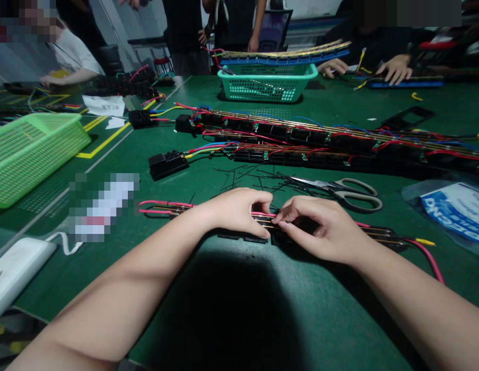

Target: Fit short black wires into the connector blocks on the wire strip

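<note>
A narrow black strip [382,236] with copper rods and pinkish-red wires lies crosswise on the table in front of me. My left hand [239,212] curves over its middle, with thumb and forefinger on either side of the rods. Close by on the right, my right hand [320,226] pinches its fingertips together at the red wire and rods. Whatever sits in that pinch is too small to make out. Both hands cover parts of the strip. Thin black cable ties [258,179] lie scattered just behind, beside scissors [340,190] with grey-rimmed handles.
Longer wired strips [301,131] with black connectors [168,164] stretch across behind. A teal basket [268,85] and a green basket [38,154] stand farther off. At left lies a white power strip [20,268], at right a plastic bag [456,211]. Other people work opposite.
</note>
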